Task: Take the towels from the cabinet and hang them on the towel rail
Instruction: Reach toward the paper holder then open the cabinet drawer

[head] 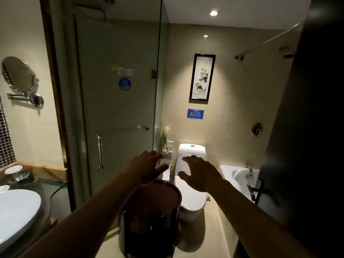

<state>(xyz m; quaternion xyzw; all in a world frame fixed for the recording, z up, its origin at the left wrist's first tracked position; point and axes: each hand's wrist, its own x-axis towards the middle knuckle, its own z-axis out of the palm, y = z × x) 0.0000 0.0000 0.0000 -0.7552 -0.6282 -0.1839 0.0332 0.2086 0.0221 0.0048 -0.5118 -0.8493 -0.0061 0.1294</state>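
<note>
Both my arms stretch forward into a dim bathroom. My left hand (149, 167) hovers with fingers spread above a dark round bin-like stand (149, 216). Palm down over the white toilet (191, 194), my right hand (201, 174) is also spread. Neither hand holds anything. A long metal rail (270, 39) runs high along the right wall above the bathtub (234, 174). No towels and no cabinet show in this view.
A frosted glass shower door (119, 101) with a vertical handle (100, 152) stands at centre left. A white basin (16, 211) on a glass counter sits at lower left, a round wall mirror (19, 74) above it. A dark door edge (307, 127) fills the right side.
</note>
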